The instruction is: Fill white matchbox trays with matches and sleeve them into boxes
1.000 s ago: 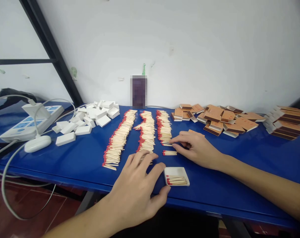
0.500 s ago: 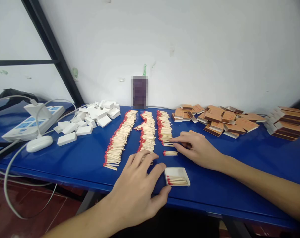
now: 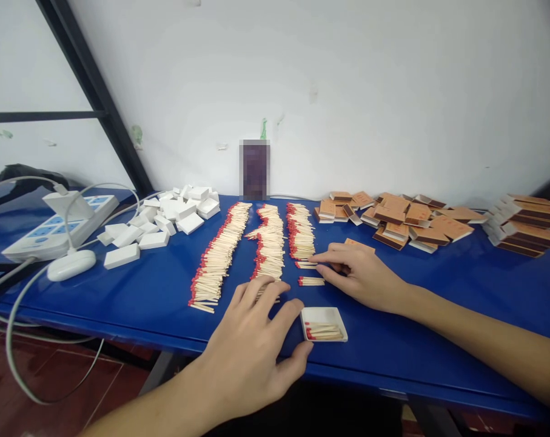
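My left hand is open, its fingers spread, with thumb and index finger at the left edge of a white matchbox tray. Several red-headed matches lie along the near side inside this tray. My right hand has its index fingertip and thumb closed around the stick ends of a few matches at the near end of the right-hand row of matches. Between that hand and the tray lies another small group of matches. My left fingers partly cover the near end of the middle row of matches.
A left row of matches runs along the blue table. White trays are heaped at back left, near a power strip with cables. Orange matchbox sleeves lie at back right, beside stacked matchboxes. A blurred dark object stands against the wall.
The few matches at my right fingertips have slid slightly towards me, leaving a small gap to the right-hand row. My left hand and the tray are almost unmoved.
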`<action>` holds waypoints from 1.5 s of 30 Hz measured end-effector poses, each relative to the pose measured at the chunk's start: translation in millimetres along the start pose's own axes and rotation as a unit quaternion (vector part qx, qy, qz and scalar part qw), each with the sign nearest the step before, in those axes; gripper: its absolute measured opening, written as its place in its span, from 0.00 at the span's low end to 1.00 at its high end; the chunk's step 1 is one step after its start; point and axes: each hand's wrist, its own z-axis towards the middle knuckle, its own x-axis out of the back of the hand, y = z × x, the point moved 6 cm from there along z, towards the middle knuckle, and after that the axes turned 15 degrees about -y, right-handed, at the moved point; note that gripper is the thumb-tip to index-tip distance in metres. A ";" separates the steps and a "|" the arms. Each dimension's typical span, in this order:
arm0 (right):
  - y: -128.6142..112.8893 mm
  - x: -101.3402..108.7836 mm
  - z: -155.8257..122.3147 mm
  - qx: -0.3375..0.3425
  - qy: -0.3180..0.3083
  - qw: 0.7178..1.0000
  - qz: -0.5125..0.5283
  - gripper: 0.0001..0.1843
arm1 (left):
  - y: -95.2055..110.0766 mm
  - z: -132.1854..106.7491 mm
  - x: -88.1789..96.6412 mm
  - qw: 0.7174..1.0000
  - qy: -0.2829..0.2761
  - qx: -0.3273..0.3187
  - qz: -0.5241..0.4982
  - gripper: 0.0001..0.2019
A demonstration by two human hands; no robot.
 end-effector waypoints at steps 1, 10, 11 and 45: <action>-0.4 0.2 0.0 0.000 -0.001 1.000 0.002 0.15 | -0.1 0.1 -0.2 1.000 -0.001 0.001 0.000 0.13; 1.1 0.3 -0.3 -0.004 -0.001 1.000 0.003 0.15 | 0.5 0.3 -1.1 1.000 -0.006 0.004 -0.001 0.13; 1.3 0.2 -0.3 -0.004 0.000 1.000 0.004 0.15 | 0.2 0.2 -1.2 1.000 -0.007 0.004 -0.001 0.13; 3.0 -3.2 1.0 -0.006 -0.025 0.999 0.046 0.16 | 0.4 0.1 -0.7 1.000 -0.004 0.002 0.002 0.13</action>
